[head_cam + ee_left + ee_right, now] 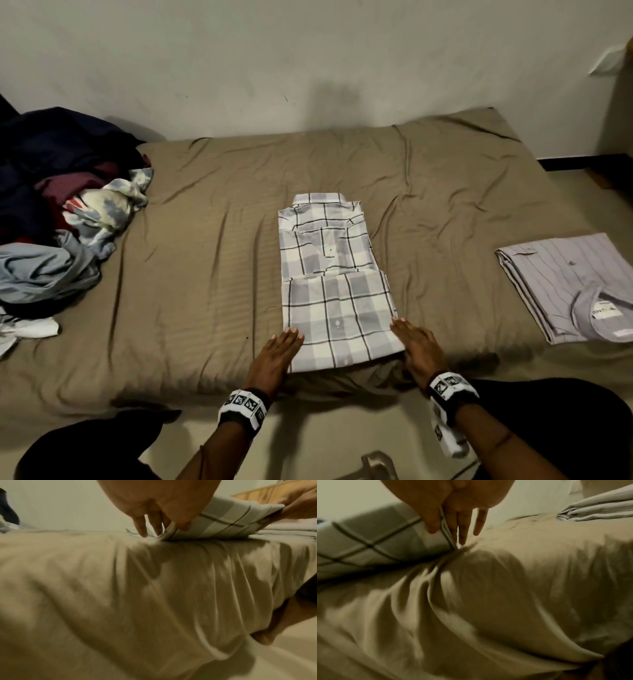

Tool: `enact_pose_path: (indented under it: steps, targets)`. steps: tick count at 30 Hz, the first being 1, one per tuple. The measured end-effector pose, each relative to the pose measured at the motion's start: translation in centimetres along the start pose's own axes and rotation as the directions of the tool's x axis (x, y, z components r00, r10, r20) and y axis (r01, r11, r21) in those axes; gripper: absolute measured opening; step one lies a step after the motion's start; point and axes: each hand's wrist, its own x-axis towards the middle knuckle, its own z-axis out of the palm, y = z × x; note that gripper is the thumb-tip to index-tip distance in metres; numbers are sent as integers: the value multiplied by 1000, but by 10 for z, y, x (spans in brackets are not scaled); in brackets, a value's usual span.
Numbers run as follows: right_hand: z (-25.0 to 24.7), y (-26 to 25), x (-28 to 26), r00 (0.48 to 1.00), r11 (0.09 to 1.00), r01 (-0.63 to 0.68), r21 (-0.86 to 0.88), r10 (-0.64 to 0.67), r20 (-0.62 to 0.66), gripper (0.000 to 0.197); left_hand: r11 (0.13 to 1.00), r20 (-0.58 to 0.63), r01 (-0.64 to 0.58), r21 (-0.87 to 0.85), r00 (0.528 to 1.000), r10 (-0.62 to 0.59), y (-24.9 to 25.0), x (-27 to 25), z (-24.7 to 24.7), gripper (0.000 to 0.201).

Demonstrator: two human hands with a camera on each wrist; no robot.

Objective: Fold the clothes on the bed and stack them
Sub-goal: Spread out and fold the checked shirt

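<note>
A grey-and-white plaid shirt [335,274] lies partly folded in the middle of the bed, collar at the far end, its lower part doubled over toward me. My left hand [279,353] holds the near left edge, and my right hand [418,349] holds the near right edge. In the left wrist view the plaid shirt [223,523] has its edge pinched between my left hand's [163,500] thumb and straight fingers, with the near end raised off the sheet. The right wrist view shows my right hand [458,500] pinching the plaid shirt [368,545] the same way.
A folded lilac striped shirt [568,284] lies at the bed's right side. A heap of unfolded clothes [68,222] covers the left end. The tan sheet [205,240] is wrinkled. A wall runs behind the bed; my dark-clad knees are at its near edge.
</note>
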Motion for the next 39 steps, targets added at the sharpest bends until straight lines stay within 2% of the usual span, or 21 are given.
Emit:
enact_pose_path:
  steps: [2,5,7,10,12,13,15,18,20,22,24,25,26,27,28,30,33,36,39]
  targets:
    - [-13,0,1,995,999,21,49,-17,-94,61,999,-73,-13,-50,997,9,0,3,-19,84]
    - [-48,-9,1,970,993,55,108,-28,-241,48,994,-218,27,-109,975,-51,5,1,-62,67]
    - [-77,-24,-9,955,966,90,244,-14,-297,39,975,-247,43,-217,964,-98,11,-14,-93,44]
    - [-115,-42,-29,947,895,135,425,9,-321,22,941,-291,-26,-338,954,-78,24,-37,-131,31]
    - [-133,-53,-40,961,836,143,529,10,-275,24,918,-276,-22,-397,956,-97,37,-45,-150,23]
    - [-140,-57,-42,971,793,148,590,-3,-240,24,900,-290,-26,-435,950,-113,42,-47,-157,24]
    - [-146,-63,-37,980,693,144,707,-1,-199,20,851,-349,-40,-524,921,-172,46,-44,-163,39]
    - [-148,-70,-1,976,599,118,792,79,-205,17,794,-432,-46,-606,857,-280,45,-18,-162,45]
    - [-145,-75,33,971,535,62,843,165,-176,15,683,-389,4,-730,820,-420,31,11,-150,42]
    - [-138,-80,69,956,418,-26,908,276,-100,15,548,-304,80,-833,761,-573,6,45,-132,46]
    - [-120,-78,103,947,279,-129,951,320,35,17,483,-186,243,-841,708,-681,-15,74,-118,64]
    - [-107,-74,117,944,257,-175,951,318,87,21,464,-116,334,-820,697,-707,-23,86,-111,69]
    - [-90,-63,130,937,283,-228,932,322,132,32,443,-49,404,-801,693,-719,-29,93,-104,68]
    - [-73,-50,142,931,352,-277,894,329,159,42,407,22,454,-793,689,-724,-35,99,-96,63]
    - [-59,-39,150,925,417,-318,851,335,181,42,374,79,483,-792,689,-721,-40,101,-88,59]
    - [-36,-22,157,919,492,-350,797,345,190,20,344,146,525,-779,685,-714,-53,101,-73,66]
    - [-29,-20,152,920,543,-322,775,373,120,17,333,150,512,-792,691,-707,-65,96,-55,66]
    - [-27,-22,145,919,513,-250,821,394,34,19,289,95,384,-877,728,-679,-46,92,-60,50]
    - [-28,-31,137,905,443,-181,878,425,-27,19,228,64,292,-929,732,-679,-35,93,-65,38]
